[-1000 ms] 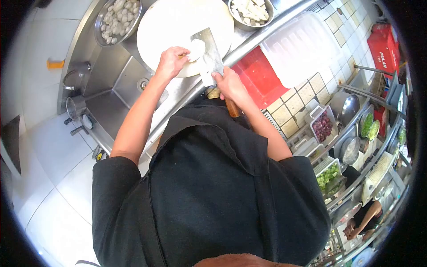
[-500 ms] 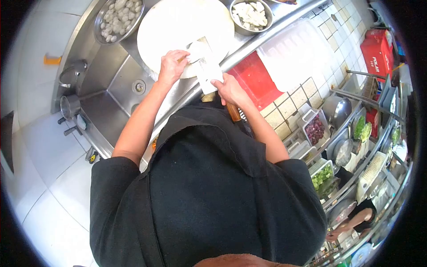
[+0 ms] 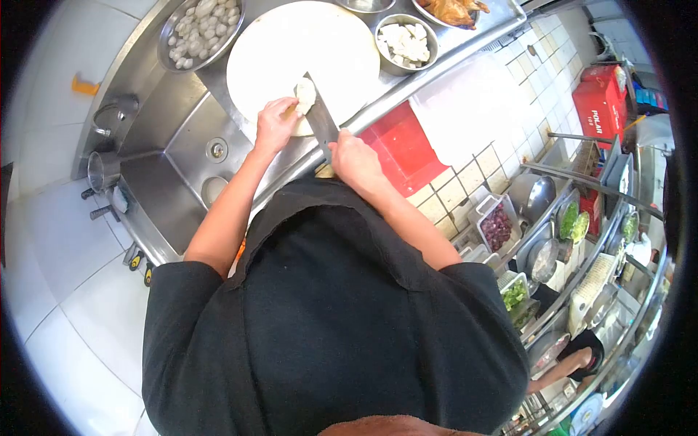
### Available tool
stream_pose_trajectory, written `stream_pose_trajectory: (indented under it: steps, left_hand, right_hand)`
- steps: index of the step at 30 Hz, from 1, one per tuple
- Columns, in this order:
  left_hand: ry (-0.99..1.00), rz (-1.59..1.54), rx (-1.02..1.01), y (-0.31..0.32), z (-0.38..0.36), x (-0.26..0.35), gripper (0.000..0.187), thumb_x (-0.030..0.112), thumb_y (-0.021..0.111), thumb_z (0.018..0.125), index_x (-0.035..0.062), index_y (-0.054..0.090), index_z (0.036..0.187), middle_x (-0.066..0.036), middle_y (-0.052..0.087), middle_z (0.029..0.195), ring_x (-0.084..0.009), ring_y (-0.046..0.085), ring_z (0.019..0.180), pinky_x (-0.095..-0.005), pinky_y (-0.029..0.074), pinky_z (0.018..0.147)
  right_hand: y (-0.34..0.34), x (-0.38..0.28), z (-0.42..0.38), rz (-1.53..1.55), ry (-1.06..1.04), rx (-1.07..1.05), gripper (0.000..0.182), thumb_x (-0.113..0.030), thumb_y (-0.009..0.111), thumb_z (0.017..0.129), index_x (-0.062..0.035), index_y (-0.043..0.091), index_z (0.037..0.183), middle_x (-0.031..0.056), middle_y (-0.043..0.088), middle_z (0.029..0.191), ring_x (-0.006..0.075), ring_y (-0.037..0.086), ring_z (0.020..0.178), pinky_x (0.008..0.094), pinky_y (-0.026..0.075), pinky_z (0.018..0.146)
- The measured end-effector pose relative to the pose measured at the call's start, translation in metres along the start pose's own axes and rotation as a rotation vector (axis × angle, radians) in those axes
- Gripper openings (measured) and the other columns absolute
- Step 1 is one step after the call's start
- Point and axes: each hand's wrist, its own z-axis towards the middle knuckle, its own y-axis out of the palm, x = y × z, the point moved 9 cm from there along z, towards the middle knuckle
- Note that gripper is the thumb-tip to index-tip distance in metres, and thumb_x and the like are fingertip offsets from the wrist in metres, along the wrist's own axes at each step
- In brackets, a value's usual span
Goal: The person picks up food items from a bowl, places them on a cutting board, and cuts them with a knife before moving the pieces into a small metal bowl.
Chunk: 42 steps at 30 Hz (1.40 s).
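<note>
My right hand (image 3: 355, 161) is closed round the handle of a cleaver (image 3: 321, 118), whose blade stands nearly on edge over the near side of a round white cutting board (image 3: 291, 43). Against the left face of the blade lies a pale, whitish piece of food (image 3: 305, 94). The fingers of my left hand (image 3: 276, 125) are bent and pinch the near end of this piece, their tips close to the blade. The cleaver's handle is mostly hidden by my right hand.
Left of the board stands a bowl of whitish balls (image 3: 200, 36); right of it, a metal bowl of pale cut pieces (image 3: 403, 45) and a roasted bird (image 3: 449, 11). A sink (image 3: 174, 131) lies left, a red tray (image 3: 403, 149) right. Another person's arm (image 3: 560, 369) shows lower right.
The cleaver has turned from showing its broad face to standing nearly on edge beside the pale piece. My left hand stays at that piece. The view has shifted slightly, showing more of the roasted bird.
</note>
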Motion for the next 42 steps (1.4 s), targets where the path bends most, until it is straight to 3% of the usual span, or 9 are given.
stream_pose_trajectory:
  steps: [5, 11, 21, 26, 30, 32, 36, 39, 42]
  left_hand:
    - [-0.171, -0.036, 0.051, -0.001, -0.003, 0.000, 0.033, 0.023, 0.081, 0.078, 0.0028, 0.072, 0.103, -0.012, 0.074, 0.105, -0.0298, 0.068, 0.103, -0.0402, 0.052, 0.092]
    - [0.008, 0.143, 0.130, 0.007, 0.006, 0.040, 0.028, 0.024, 0.081, 0.077, 0.0078, 0.068, 0.094, -0.010, 0.071, 0.098, -0.0312, 0.067, 0.096, -0.0443, 0.048, 0.087]
    - [0.163, 0.073, 0.067, 0.022, 0.008, 0.048, 0.036, 0.017, 0.077, 0.082, 0.0045, 0.066, 0.114, -0.016, 0.067, 0.121, -0.0347, 0.063, 0.109, -0.0437, 0.048, 0.097]
    - [0.074, -0.050, -0.055, 0.016, 0.006, 0.025, 0.033, 0.014, 0.075, 0.084, 0.0041, 0.069, 0.115, -0.018, 0.063, 0.134, -0.0350, 0.060, 0.122, -0.0420, 0.049, 0.105]
    - [0.101, -0.072, -0.092, 0.017, 0.004, 0.018, 0.030, 0.014, 0.073, 0.085, 0.0037, 0.069, 0.113, -0.019, 0.062, 0.138, -0.0352, 0.059, 0.125, -0.0415, 0.050, 0.104]
    - [0.079, -0.089, -0.099, 0.018, 0.005, 0.017, 0.031, 0.015, 0.074, 0.084, 0.0038, 0.068, 0.112, -0.018, 0.061, 0.137, -0.0350, 0.058, 0.125, -0.0413, 0.049, 0.104]
    - [0.214, 0.072, -0.080, 0.000, 0.009, 0.057, 0.035, 0.016, 0.076, 0.081, 0.0044, 0.068, 0.113, -0.014, 0.062, 0.130, -0.0336, 0.056, 0.121, -0.0423, 0.046, 0.103]
    - [0.290, 0.120, -0.082, 0.012, 0.015, 0.060, 0.032, 0.019, 0.074, 0.080, 0.0070, 0.067, 0.109, -0.011, 0.062, 0.114, -0.0317, 0.057, 0.107, -0.0432, 0.047, 0.092]
    - [0.190, 0.207, -0.202, 0.020, 0.021, 0.056, 0.035, 0.018, 0.072, 0.083, 0.0049, 0.067, 0.114, -0.012, 0.061, 0.118, -0.0322, 0.057, 0.110, -0.0438, 0.046, 0.096]
  right_hand:
    - [-0.015, -0.010, 0.000, -0.048, -0.020, -0.050, 0.030, -0.026, 0.055, 0.100, 0.0034, 0.056, 0.108, 0.0301, 0.070, 0.093, 0.0472, 0.070, 0.092, 0.0571, 0.054, 0.081]
    - [-0.076, 0.019, -0.013, -0.084, 0.051, 0.105, 0.033, -0.029, 0.055, 0.100, 0.0035, 0.058, 0.107, 0.0325, 0.069, 0.091, 0.0512, 0.067, 0.091, 0.0592, 0.052, 0.083]
    - [-0.071, 0.030, 0.014, -0.324, -0.063, 0.128, 0.025, -0.026, 0.056, 0.098, -0.0018, 0.057, 0.103, 0.0268, 0.070, 0.081, 0.0449, 0.071, 0.080, 0.0563, 0.055, 0.072]
    - [-0.061, 0.018, -0.007, -0.407, -0.095, 0.110, 0.021, -0.022, 0.063, 0.092, -0.0042, 0.056, 0.101, 0.0218, 0.071, 0.077, 0.0400, 0.072, 0.072, 0.0520, 0.056, 0.060]
    - [-0.054, 0.015, -0.012, -0.399, -0.113, 0.141, 0.021, -0.022, 0.062, 0.093, -0.0039, 0.056, 0.102, 0.0235, 0.070, 0.074, 0.0426, 0.071, 0.072, 0.0541, 0.056, 0.064]
    - [-0.059, 0.012, -0.012, -0.343, -0.103, 0.154, 0.021, -0.023, 0.058, 0.097, -0.0032, 0.056, 0.104, 0.0257, 0.068, 0.071, 0.0473, 0.069, 0.072, 0.0589, 0.054, 0.068]
    - [-0.070, 0.016, -0.006, -0.346, -0.056, 0.133, 0.020, -0.022, 0.057, 0.096, -0.0023, 0.056, 0.101, 0.0250, 0.070, 0.077, 0.0450, 0.070, 0.076, 0.0573, 0.054, 0.070]
    - [-0.078, 0.002, -0.008, -0.339, -0.080, 0.113, 0.019, -0.021, 0.056, 0.097, -0.0020, 0.056, 0.101, 0.0252, 0.070, 0.077, 0.0454, 0.070, 0.076, 0.0584, 0.053, 0.070]
    - [-0.077, -0.008, -0.010, -0.340, -0.124, 0.099, 0.018, -0.019, 0.057, 0.095, -0.0022, 0.055, 0.101, 0.0242, 0.070, 0.077, 0.0445, 0.070, 0.075, 0.0571, 0.053, 0.068]
